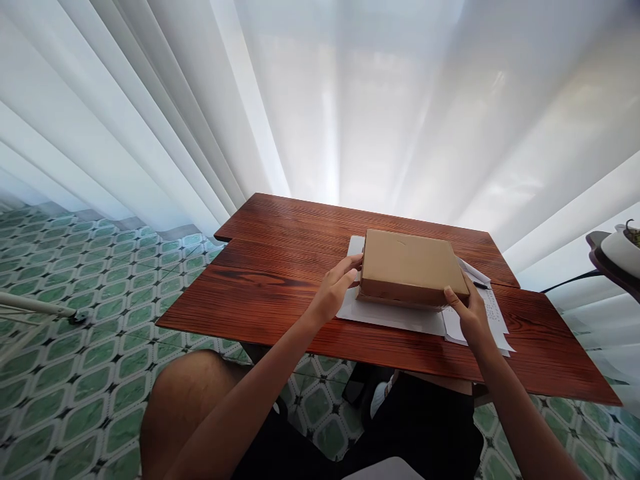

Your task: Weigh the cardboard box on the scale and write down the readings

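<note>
A closed brown cardboard box [410, 263] is held level between my two hands above the tabletop, over a white sheet [390, 317]. At its left end, my left hand [333, 287] presses its fingers against the side; some fingertips are hidden behind the box. My right hand [470, 312] grips the near right corner, thumb on the front edge and fingers round the right side. Written papers [493, 320] lie just beyond the right hand, with a dark pen [481, 285] on them. Whether the box's underside touches the sheet is hard to see.
The reddish-brown wooden table [260, 287] has stepped corners. White curtains [320, 100] hang right behind it. A white pot [623, 250] stands on a dark stand at the right. A metal leg [37, 305] with a caster is on the green tiled floor at left.
</note>
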`<move>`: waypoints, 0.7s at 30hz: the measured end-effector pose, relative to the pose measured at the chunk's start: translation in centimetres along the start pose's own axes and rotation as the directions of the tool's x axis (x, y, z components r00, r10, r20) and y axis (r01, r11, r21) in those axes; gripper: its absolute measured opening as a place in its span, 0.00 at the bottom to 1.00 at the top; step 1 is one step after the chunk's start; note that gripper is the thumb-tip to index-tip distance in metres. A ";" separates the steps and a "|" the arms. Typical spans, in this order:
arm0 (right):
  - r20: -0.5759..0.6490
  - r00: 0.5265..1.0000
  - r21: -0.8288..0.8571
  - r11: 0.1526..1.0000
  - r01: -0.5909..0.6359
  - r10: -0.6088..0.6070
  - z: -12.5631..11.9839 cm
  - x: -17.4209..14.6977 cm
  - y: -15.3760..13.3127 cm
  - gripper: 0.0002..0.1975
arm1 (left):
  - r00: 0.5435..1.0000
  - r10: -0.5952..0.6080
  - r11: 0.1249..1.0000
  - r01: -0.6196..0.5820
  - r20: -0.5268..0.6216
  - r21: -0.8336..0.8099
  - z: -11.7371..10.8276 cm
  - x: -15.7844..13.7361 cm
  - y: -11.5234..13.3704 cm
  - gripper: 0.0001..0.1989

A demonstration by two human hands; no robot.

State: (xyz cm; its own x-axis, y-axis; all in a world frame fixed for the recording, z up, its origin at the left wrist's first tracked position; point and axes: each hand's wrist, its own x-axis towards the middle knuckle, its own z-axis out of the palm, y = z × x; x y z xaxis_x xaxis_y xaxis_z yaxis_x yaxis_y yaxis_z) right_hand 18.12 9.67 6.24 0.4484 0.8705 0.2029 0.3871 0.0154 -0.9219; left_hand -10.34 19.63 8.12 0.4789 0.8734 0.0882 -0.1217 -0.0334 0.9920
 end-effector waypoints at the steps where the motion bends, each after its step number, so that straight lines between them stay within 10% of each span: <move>1: -0.002 1.000 -0.006 1.000 0.001 -0.001 0.0 0.0 0.0 0.42 | 1.000 -0.001 1.000 0.001 -0.001 0.000 0.0 0.0 0.0 0.30; 13: -0.026 1.000 -0.203 0.979 0.010 -0.015 -0.7 0.3 -0.2 0.39 | 0.977 0.160 0.968 -0.127 -0.143 0.216 -0.4 0.3 0.0 0.21; 18: -0.381 0.814 -0.298 0.892 0.340 -0.438 0.2 -1.4 -3.0 0.19 | 0.758 0.579 0.794 -0.441 -0.299 0.419 0.1 -1.0 2.1 0.15; 21: -0.221 0.742 -0.299 0.768 0.567 -0.633 1.7 -2.9 -4.6 0.16 | 0.562 0.799 0.586 -0.645 -0.215 0.491 1.3 -2.7 4.1 0.13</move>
State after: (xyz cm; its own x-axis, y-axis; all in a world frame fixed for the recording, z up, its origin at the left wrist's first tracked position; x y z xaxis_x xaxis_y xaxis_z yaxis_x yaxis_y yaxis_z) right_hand 13.71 7.93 9.36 0.2652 0.5275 0.8071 0.7920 0.3582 -0.4943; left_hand -11.01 16.48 12.02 -0.0150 0.5687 0.8224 0.0463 -0.8213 0.5687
